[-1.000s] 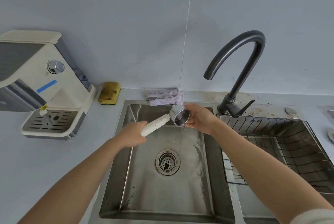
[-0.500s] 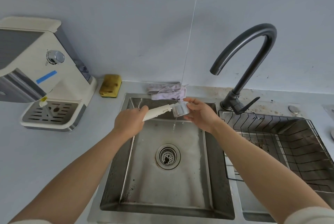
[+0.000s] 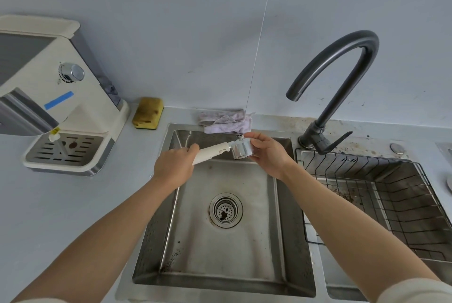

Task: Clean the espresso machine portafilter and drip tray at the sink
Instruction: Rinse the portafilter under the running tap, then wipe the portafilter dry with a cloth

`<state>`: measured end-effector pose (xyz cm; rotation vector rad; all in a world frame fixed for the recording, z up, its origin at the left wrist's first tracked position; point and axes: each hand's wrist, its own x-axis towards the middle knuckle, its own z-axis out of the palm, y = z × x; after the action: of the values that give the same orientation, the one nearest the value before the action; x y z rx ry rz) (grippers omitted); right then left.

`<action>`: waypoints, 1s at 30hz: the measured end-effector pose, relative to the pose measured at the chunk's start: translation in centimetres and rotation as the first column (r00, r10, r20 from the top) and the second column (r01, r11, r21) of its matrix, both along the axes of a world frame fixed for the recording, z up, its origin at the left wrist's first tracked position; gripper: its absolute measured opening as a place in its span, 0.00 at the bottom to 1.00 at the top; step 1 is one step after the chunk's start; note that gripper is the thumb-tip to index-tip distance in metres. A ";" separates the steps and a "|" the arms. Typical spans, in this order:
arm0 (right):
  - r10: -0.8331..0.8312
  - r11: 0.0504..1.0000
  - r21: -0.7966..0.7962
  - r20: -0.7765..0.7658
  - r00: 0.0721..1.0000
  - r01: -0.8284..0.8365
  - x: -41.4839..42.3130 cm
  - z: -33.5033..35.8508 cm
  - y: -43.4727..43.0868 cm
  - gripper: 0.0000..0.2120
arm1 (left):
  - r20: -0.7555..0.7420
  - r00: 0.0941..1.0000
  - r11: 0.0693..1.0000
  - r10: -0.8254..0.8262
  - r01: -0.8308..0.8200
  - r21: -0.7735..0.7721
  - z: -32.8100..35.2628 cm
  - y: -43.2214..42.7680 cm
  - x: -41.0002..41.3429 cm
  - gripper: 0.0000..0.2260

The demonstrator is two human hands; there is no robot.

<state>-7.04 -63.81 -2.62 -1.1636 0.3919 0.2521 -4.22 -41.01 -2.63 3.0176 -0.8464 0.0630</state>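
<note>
Head view, portafilter (image 3: 228,151): it was held in the air above the far part of the sink (image 3: 156,229), cream handle to the left, shiny metal head to the right, lying almost level.
Head view, handling: the metal head looked stiff and probably heavier than the plastic handle; if wet, it would likely be slippery, so the handle seemed the safest place for a firm hold, with the head only supported.
Head view, left hand (image 3: 175,168): it was closed in a fist around the near end of the handle, the forearm coming up from the near left.
Head view, right hand (image 3: 267,153): it cupped the metal head from the right side, fingers half curled around it, the thumb on its far edge; the wrist was bent over the sink.
Head view, drip tray (image 3: 64,150): it sat in the espresso machine (image 3: 49,97) on the counter at the left, well apart from the sink, not yet taken out.
Head view, faucet (image 3: 335,87): at the far right; no water was seen running.
</note>
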 end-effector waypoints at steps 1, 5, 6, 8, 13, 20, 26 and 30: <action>0.005 0.999 -0.036 -0.023 1.000 -0.006 0.2 0.0 0.2 0.12 | -0.078 0.996 0.999 0.036 -0.033 0.041 0.0 -0.2 -0.1 0.12; -0.003 0.983 -0.182 -0.167 0.986 -0.027 1.2 -0.1 0.9 0.07 | -0.335 0.933 0.991 0.133 -0.122 0.052 -0.8 -0.2 -0.4 0.16; 0.001 0.972 -0.231 -0.207 0.978 -0.050 1.6 -0.2 1.1 0.06 | -0.397 0.907 0.989 0.144 -0.142 0.036 -1.1 -0.2 -0.4 0.16; 0.032 0.933 -0.334 -0.290 0.956 -0.133 2.4 -0.2 1.3 0.05 | -0.522 0.838 0.982 0.159 -0.190 -0.005 -1.6 -0.2 -0.4 0.13; 0.115 0.774 -0.530 -0.421 0.900 -0.347 4.3 0.3 1.6 0.16 | -0.881 0.471 0.875 0.055 -0.448 -0.184 -2.5 0.1 -0.8 0.07; 0.253 0.769 -0.495 -0.344 0.904 -0.404 7.7 0.5 2.2 0.18 | -0.956 0.271 0.685 -0.117 -0.675 -0.275 -3.4 1.2 -1.0 0.07; 0.456 0.258 -0.895 -0.220 0.862 -0.365 12.2 -3.0 1.6 0.26 | -0.961 0.248 0.575 -0.127 -0.770 -0.274 -4.8 2.5 -0.7 0.08; 0.552 -0.139 -0.915 -0.388 0.738 -0.378 14.2 -4.3 1.1 0.35 | -0.966 0.227 0.534 -0.124 -0.805 -0.258 -5.7 2.6 -0.8 0.08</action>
<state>7.14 -62.69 -6.91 -2.8004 -0.1403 0.6011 -4.99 -38.37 -8.37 1.7121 0.1791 -0.9979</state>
